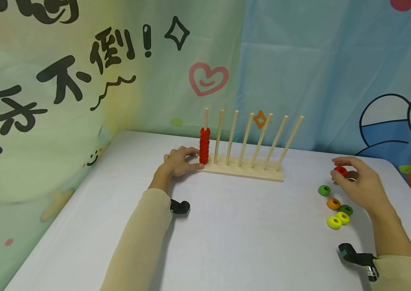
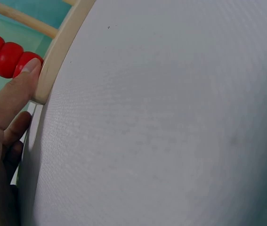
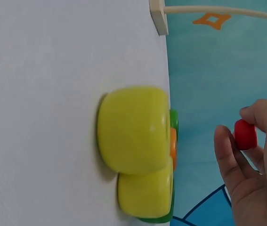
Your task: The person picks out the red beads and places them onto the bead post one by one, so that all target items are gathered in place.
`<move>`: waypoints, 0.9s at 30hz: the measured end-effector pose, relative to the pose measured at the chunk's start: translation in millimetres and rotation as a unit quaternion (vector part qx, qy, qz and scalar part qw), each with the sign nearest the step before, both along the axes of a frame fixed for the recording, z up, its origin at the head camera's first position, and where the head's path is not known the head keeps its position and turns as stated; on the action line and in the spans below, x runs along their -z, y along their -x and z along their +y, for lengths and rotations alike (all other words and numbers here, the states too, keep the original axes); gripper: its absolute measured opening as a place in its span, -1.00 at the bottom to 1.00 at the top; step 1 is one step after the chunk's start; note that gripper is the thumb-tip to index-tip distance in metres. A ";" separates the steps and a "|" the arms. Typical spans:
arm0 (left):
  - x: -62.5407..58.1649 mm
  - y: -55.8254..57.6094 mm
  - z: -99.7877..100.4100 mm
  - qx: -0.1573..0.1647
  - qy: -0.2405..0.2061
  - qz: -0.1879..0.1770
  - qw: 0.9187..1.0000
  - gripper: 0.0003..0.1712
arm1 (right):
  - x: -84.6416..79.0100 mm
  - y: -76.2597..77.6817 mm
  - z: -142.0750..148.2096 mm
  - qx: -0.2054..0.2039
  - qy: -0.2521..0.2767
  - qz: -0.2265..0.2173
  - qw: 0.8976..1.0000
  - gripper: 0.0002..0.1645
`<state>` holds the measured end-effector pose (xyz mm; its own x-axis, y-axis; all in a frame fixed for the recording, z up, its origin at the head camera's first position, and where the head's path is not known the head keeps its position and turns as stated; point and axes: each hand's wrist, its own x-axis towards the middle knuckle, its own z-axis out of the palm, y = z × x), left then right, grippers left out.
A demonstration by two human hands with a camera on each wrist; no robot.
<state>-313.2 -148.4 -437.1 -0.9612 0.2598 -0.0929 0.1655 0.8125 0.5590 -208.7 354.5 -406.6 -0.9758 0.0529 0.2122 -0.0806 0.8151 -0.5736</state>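
Observation:
A wooden peg rack (image 1: 243, 172) with several upright pegs stands at the table's back. Its leftmost peg carries a stack of red beads (image 1: 204, 146). My left hand (image 1: 180, 162) grips the rack's left end; in the left wrist view its thumb (image 2: 29, 70) lies against the lowest bead and the base. Off to the right, my right hand (image 1: 363, 186) pinches a single red bead (image 3: 245, 135) between thumb and fingers, raised above the table. Near that hand lie a green bead (image 1: 324, 190), an orange bead (image 1: 333, 203), another green bead (image 1: 345, 210) and two yellow beads (image 1: 334, 222).
The white table (image 1: 249, 238) reaches back to a printed cloth backdrop (image 1: 300, 60). Black wrist cameras sit at the left sleeve (image 1: 140, 230) and right sleeve (image 1: 403, 273). The rack's other pegs (image 1: 245, 139) lean slightly in view and bear no beads.

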 end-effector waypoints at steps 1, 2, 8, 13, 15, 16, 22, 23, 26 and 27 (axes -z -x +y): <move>0.0 -0.1 -0.1 0.000 0.000 0.001 1.000 -0.28 | -1.1 -0.3 -1.6 -0.003 0.003 0.006 1.000 -0.51; 0.1 -0.2 -0.3 -0.001 0.001 0.001 1.000 -0.28 | -2.4 -0.7 -3.4 -0.006 0.002 0.010 1.000 -0.54; -0.5 -1.5 -1.5 0.000 0.001 0.000 1.000 -0.28 | -14.0 0.5 -13.3 -0.024 -0.015 0.039 0.999 -0.59; -1.0 -2.3 -2.2 0.000 0.000 -0.003 1.000 -0.28 | -20.9 2.8 -21.3 -0.063 -0.003 0.060 0.996 -0.55; -0.7 -2.0 -2.1 0.002 0.000 -0.002 1.000 -0.28 | -22.1 3.2 -25.9 -0.076 0.001 0.071 0.995 -0.53; -0.7 -1.9 -2.0 0.003 0.000 -0.001 1.000 -0.28 | -22.6 3.3 -28.6 -0.082 0.003 0.076 0.994 -0.53; 0.3 -0.5 -1.7 0.002 0.001 0.003 1.000 -0.28 | -25.1 5.6 -45.9 -0.118 0.025 0.091 0.988 -0.48; 0.5 -0.3 -1.6 0.002 0.001 0.002 1.000 -0.28 | -25.5 5.9 -48.7 -0.123 0.030 0.094 0.988 -0.48; 0.0 -0.2 -1.0 0.002 0.000 0.001 1.000 -0.28 | -27.6 6.7 -57.7 -0.132 0.044 0.100 0.985 -0.50; -0.2 -0.3 -0.7 0.003 0.000 0.000 1.000 -0.28 | -28.4 7.1 -60.8 -0.136 0.049 0.102 0.984 -0.51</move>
